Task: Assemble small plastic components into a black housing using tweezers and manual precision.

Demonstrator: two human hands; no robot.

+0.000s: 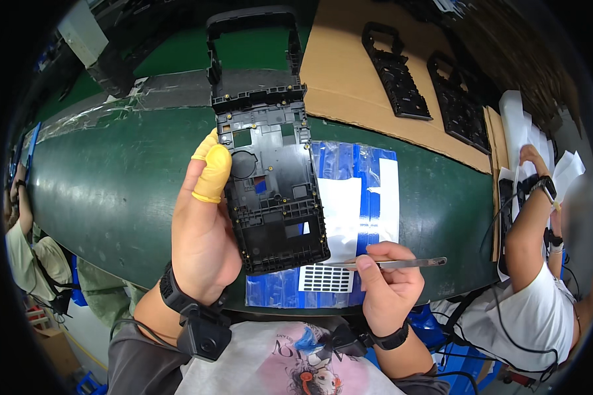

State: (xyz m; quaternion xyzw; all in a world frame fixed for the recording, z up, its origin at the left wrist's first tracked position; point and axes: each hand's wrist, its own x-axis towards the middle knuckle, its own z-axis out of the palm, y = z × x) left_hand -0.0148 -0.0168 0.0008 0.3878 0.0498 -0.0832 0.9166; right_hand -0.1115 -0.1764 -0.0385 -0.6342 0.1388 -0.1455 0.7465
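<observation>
A black plastic housing [283, 174] with a frame-like loop at its far end stands tilted up in my left hand [204, 237]. Yellow finger cots cover the thumb and a finger of that hand, closed on the housing's left edge. My right hand [392, 289] pinches metal tweezers [415, 263], which lie roughly level and point left; their tips are hard to make out beside the housing's lower right corner. Just below the tips lies a white sheet of small black rectangular stickers [326, 280]. The housing hides part of the blue plastic-covered pad [263, 289] under it.
Two similar black housings [398, 76] [461, 105] lie on a cardboard sheet [336, 52] at the far right. White paper [389, 204] rests on the pad, on a green tabletop [125, 178]. Another person's arm [530, 210] reaches in at right; a further person's arm [23, 204] shows at left.
</observation>
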